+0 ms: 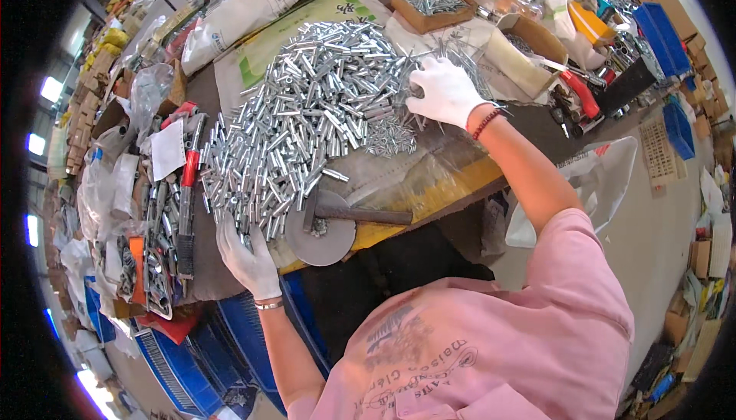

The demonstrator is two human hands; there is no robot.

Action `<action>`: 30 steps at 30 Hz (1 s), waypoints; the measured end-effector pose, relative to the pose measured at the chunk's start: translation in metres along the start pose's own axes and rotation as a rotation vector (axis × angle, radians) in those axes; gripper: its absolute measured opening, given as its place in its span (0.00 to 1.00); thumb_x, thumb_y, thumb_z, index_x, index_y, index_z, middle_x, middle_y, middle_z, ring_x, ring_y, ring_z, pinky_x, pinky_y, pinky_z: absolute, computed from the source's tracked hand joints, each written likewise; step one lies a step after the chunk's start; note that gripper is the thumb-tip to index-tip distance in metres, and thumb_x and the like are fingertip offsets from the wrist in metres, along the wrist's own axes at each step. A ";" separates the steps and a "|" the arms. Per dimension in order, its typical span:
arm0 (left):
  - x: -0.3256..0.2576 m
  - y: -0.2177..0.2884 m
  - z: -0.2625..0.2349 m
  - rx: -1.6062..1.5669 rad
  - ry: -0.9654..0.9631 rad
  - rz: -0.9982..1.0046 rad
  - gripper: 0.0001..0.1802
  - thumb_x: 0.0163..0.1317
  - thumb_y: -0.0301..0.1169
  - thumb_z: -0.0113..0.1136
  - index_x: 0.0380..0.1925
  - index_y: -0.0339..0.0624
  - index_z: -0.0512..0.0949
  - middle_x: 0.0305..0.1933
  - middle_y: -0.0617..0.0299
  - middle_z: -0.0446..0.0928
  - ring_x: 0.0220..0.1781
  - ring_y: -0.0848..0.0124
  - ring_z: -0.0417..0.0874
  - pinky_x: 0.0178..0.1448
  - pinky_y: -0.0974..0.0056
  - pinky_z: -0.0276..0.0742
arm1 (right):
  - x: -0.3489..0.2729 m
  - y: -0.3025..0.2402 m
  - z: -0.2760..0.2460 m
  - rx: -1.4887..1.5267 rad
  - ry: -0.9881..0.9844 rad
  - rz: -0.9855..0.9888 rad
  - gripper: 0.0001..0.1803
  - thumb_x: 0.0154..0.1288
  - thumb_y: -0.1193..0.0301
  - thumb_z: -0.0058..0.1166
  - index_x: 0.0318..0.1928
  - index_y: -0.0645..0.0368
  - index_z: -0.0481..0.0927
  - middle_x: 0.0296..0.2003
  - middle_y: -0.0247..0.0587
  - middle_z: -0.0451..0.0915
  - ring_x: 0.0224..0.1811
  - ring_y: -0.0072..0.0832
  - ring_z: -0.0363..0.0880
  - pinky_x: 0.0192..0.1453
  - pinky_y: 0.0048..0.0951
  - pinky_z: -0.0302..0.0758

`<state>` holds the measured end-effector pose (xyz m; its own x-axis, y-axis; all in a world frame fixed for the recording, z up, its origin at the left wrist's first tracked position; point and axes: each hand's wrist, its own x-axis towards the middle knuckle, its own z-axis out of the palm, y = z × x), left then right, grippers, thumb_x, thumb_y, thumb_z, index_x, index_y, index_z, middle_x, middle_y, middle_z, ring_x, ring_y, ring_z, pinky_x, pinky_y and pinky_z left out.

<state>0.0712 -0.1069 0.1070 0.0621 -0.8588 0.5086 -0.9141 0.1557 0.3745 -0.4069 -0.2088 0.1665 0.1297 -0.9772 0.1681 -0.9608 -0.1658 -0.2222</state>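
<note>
Pink-shirted shoulder (491, 343) fills foreground. Left hand (247, 257), white-gloved, fingers curled on near edge of metal sleeve pile (307, 121) spread across table (429, 182). Right hand (445, 90), gloved, fingers splayed, pressing far side of pile beside thin pins (391, 136). Hammer (345, 211) rests on round steel disc (318, 240) between hands.

A hardware workshop: a workbench (429, 182) heaped with metal sleeves (307, 113), a hammer (345, 211), and parts boxes (433, 2).

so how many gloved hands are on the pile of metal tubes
2. The left hand rests at the pile's near edge by the round metal disc; the right hand presses on its far right side.
</note>
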 end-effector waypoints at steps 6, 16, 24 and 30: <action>0.000 0.003 -0.002 0.001 -0.035 -0.043 0.32 0.71 0.29 0.68 0.73 0.30 0.77 0.73 0.38 0.80 0.76 0.40 0.78 0.82 0.42 0.70 | -0.056 -0.010 0.006 0.034 0.116 0.053 0.09 0.65 0.63 0.65 0.38 0.55 0.84 0.47 0.49 0.81 0.55 0.53 0.81 0.58 0.55 0.80; 0.000 0.008 -0.003 -0.014 0.026 0.012 0.31 0.68 0.27 0.70 0.71 0.31 0.79 0.71 0.38 0.81 0.74 0.39 0.79 0.80 0.41 0.72 | 0.018 0.039 0.006 -0.032 0.302 -0.036 0.19 0.66 0.66 0.69 0.56 0.56 0.86 0.54 0.51 0.85 0.62 0.52 0.84 0.70 0.50 0.80; 0.000 0.006 -0.003 -0.061 0.014 -0.014 0.32 0.66 0.26 0.71 0.71 0.31 0.79 0.70 0.38 0.81 0.73 0.38 0.80 0.80 0.41 0.73 | 0.078 0.055 0.021 0.183 -0.243 0.058 0.25 0.64 0.65 0.69 0.60 0.58 0.84 0.55 0.57 0.86 0.61 0.53 0.85 0.67 0.49 0.81; -0.002 0.005 -0.003 -0.007 0.000 0.000 0.32 0.67 0.26 0.71 0.71 0.32 0.79 0.71 0.39 0.81 0.75 0.39 0.79 0.80 0.41 0.72 | 0.016 0.041 0.014 0.125 -0.185 -0.062 0.13 0.67 0.71 0.62 0.51 0.52 0.86 0.46 0.46 0.91 0.52 0.51 0.90 0.58 0.48 0.85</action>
<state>0.0675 -0.1034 0.1104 0.0620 -0.8589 0.5084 -0.9113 0.1591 0.3799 -0.4406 -0.2336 0.1464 0.2412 -0.9704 0.0087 -0.9134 -0.2300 -0.3358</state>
